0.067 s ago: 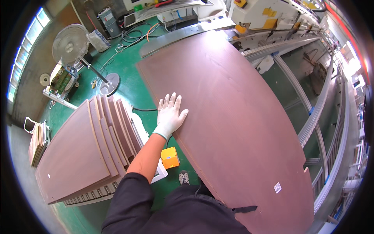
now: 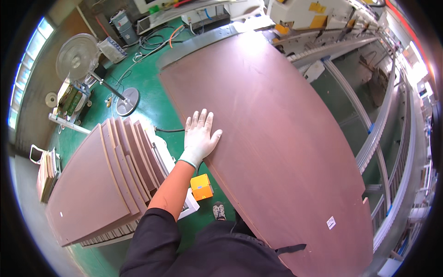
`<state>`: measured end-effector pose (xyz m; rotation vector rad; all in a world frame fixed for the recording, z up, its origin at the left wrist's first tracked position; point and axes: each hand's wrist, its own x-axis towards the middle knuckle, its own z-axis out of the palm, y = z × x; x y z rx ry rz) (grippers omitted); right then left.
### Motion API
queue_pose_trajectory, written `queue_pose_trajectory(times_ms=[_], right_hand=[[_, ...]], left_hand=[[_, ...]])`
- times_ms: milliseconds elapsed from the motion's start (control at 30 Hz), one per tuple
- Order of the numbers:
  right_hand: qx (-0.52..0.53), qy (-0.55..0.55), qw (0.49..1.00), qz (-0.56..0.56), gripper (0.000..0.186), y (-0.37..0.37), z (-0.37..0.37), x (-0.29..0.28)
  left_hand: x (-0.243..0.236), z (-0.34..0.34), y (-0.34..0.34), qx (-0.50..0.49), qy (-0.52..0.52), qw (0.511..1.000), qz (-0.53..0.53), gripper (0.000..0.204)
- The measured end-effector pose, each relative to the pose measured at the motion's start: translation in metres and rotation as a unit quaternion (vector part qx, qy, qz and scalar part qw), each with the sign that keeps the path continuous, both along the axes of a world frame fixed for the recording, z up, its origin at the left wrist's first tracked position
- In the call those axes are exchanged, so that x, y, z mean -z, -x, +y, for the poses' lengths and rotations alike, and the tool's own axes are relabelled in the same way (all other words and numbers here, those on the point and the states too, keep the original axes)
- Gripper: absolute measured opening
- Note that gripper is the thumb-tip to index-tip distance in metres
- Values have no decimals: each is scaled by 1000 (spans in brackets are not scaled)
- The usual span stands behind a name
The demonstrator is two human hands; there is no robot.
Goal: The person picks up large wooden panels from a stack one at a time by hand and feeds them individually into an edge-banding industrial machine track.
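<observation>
A large reddish-brown curved panel [image 2: 286, 143] fills the middle and right of the view, with a small white label [image 2: 331, 222] near its lower right. My left hand [image 2: 199, 135], in a white glove, lies flat on the panel near its left edge, fingers stretched out and holding nothing. My right hand is not in view. To the left, several similar curved panels [image 2: 87, 180] lie stacked on a low support. A yellow box [image 2: 201, 187] sits on the floor between the stack and the large panel, just above my shoe [image 2: 219, 210].
A standing fan [image 2: 76, 57], cables [image 2: 152, 42] and a wheeled cart [image 2: 77, 99] are on the green floor at back left. More boards [image 2: 46, 175] lean at far left. Machinery [image 2: 300, 18] stands behind the panel, with curved metal rails [image 2: 374, 138] along the right.
The view has shifted slightly, so the surroundings sit a little differently in the picture. My left hand stays spread on the panel in much the same place.
</observation>
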<state>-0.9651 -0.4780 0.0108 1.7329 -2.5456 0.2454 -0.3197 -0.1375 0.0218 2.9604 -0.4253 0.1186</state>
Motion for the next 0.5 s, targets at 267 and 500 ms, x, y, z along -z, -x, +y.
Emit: queue_pose_trajectory(times_ms=[267,500], right_hand=[[-16,-45,999,2,54,-19,-14,5],[-21,-69,997,-5,50,-31,-18,14]], left_hand=[[8,-29,-26,-5,-23,1000,-9,66],[6,-36,-34,-9,16,1000,-5,65]])
